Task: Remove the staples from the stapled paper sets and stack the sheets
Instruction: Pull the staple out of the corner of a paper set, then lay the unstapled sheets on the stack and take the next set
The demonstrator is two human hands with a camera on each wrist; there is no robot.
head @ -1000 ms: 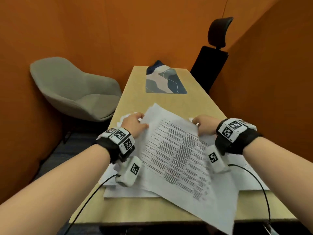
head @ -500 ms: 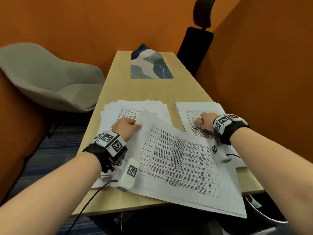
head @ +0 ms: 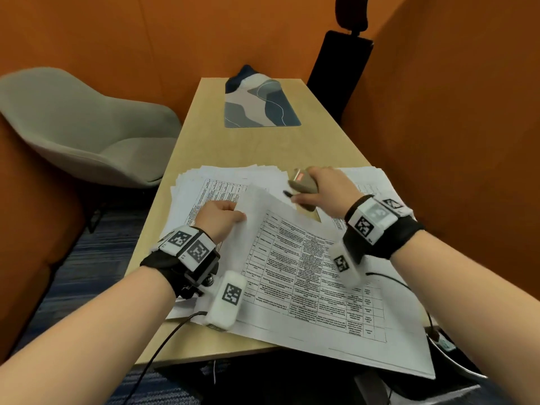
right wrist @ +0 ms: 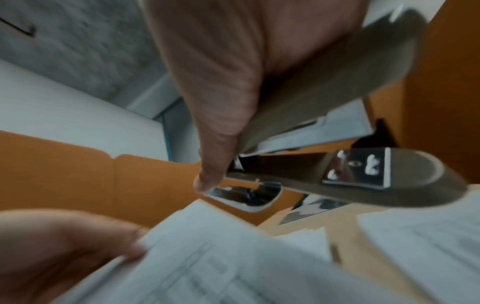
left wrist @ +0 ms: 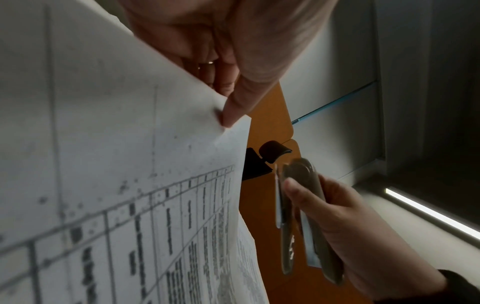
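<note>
Orange partition walls (head: 122, 39) enclose a long wooden worktop (head: 257, 147). Grey shell chair (head: 87, 127) at 9 o'clock of the worktop, black office chair (head: 339, 68) at its far end near 1 o'clock. Patterned blue-grey mat (head: 260, 106) lies at 12 o'clock on the worktop, well apart from the papers.

Stapled paper set (head: 306, 273) with printed tables lies diagonally on the near part of the worktop, its near corner overhanging the edge at 5 o'clock, its far-left corner lifted. Loose sheet stack (head: 210, 182) sits at 10 o'clock of that set, partly under it. Another paper pile (head: 371, 182) at 2 o'clock, under the right forearm.

Left hand (head: 220, 214) pinches the raised corner of the stapled paper set; in the left wrist view the thumb (left wrist: 239, 107) presses the corner from above, other fingers curled behind the sheet. Left grip: narrow, holding paper.

Right hand (head: 327, 191) holds a taupe stapler (head: 304, 185) above the worktop, just at 2 o'clock of the lifted corner, near it but apart. Right wrist view, blurred: stapler's arm and base are parted, silver anvil plate (right wrist: 358, 168) showing. Right grip: wrapped round the stapler body.

Both wrists carry black bands with white marker blocks (head: 187, 247).
</note>
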